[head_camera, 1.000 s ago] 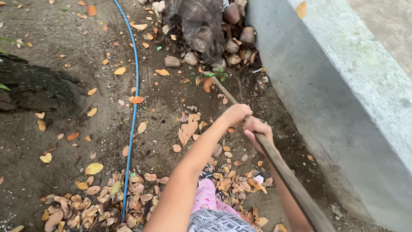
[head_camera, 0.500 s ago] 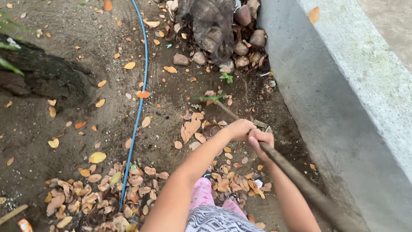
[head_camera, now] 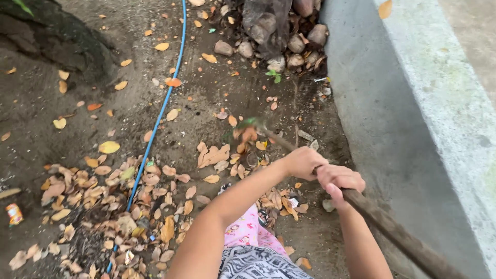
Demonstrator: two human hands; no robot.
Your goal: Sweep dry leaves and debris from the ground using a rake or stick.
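Both of your hands are gripping a long wooden rake handle, one just ahead of the other. Your right hand is wrapping around the handle nearer to your body, fingers curled fully over it, and your left hand is clamping the same shaft just in front of it, the two fists touching or nearly so. The handle is running from the lower right corner, up through both fists, and slanting forward and left to the ground.

Just below your arms, your pink patterned trousers are showing, and dry brown leaves are lying around your feet. To the left of them, a wide heap of dry leaves is spreading over the dirt ground, with a small orange can lying at the far left edge.

Beyond your left hand, the rake head is sitting low on the soil, blurred, with a few leaves caught around it, well ahead of both fists. A blue hose is crossing the ground from the leaf heap up toward the top. On the right, a grey concrete wall is running alongside you. Farthest off, a pile of coconut husks is resting against the wall's base, and a dark tree root is filling the upper left corner.
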